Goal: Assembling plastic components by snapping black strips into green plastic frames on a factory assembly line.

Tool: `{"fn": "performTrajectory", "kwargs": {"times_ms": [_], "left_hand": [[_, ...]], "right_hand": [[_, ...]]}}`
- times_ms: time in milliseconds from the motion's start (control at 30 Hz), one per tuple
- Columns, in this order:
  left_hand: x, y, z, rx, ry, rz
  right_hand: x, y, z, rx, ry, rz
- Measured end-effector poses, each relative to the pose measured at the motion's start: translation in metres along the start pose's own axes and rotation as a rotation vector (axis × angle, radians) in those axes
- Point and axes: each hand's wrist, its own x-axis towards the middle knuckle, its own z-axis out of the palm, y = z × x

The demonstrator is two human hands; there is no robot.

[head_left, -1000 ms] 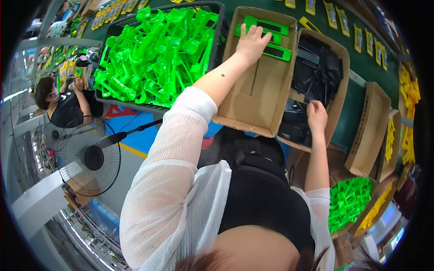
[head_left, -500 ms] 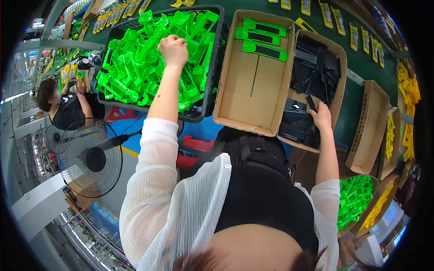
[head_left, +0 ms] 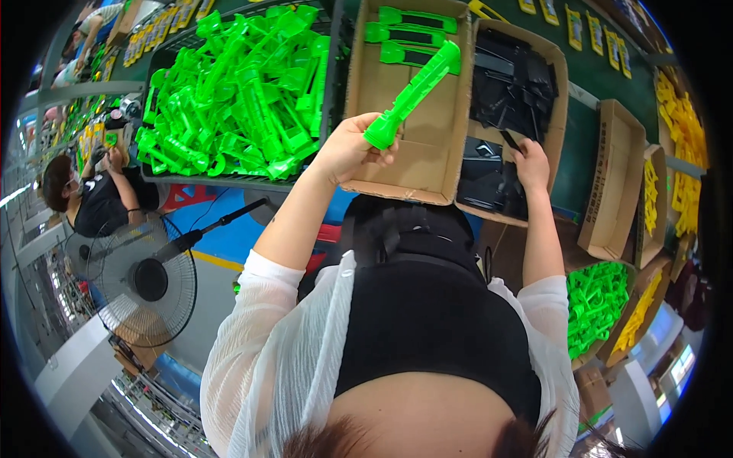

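Observation:
My left hand (head_left: 357,146) grips the round flared end of a long green plastic part (head_left: 416,93) above the shallow cardboard box (head_left: 431,169). The part tilts up and to the right, hiding some of the box. Three green parts with black panels (head_left: 412,36) lie at that box's far end. Over the neighbouring cardboard box my right hand (head_left: 532,165) pinches a small flat black piece (head_left: 509,139). Flat black plastic pieces (head_left: 508,84) fill much of this second box below it.
A dark crate (head_left: 336,76) heaped with green parts (head_left: 237,99) stands at the left. An open carton (head_left: 611,183) and yellow parts (head_left: 683,145) are at the right. A standing fan (head_left: 149,278) and a seated person (head_left: 95,187) are further left.
My left hand has moved right from the green heap and now holds a green part over the cardboard box. My right hand stays over the black pieces, still pinching one.

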Motion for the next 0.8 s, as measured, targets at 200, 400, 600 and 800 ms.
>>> {"fn": "performTrajectory", "kwargs": {"times_ms": [200,400,600,800], "left_hand": [[0.011,-0.022,0.015,-0.029,0.247,0.065],[0.016,-0.047,0.026,-0.798,-0.498,-0.229],[0.008,-0.052,0.043,-0.802,-0.586,-0.207],[0.0,-0.059,0.061,-0.847,-0.474,-0.306]], "right_hand": [[-0.029,-0.045,-0.013,1.239,-0.268,0.214],[-0.052,-0.111,-0.041,1.326,-0.059,0.149],[-0.05,-0.157,-0.076,1.588,-0.213,0.018],[-0.05,-0.19,-0.058,1.465,-0.437,0.028]]}}
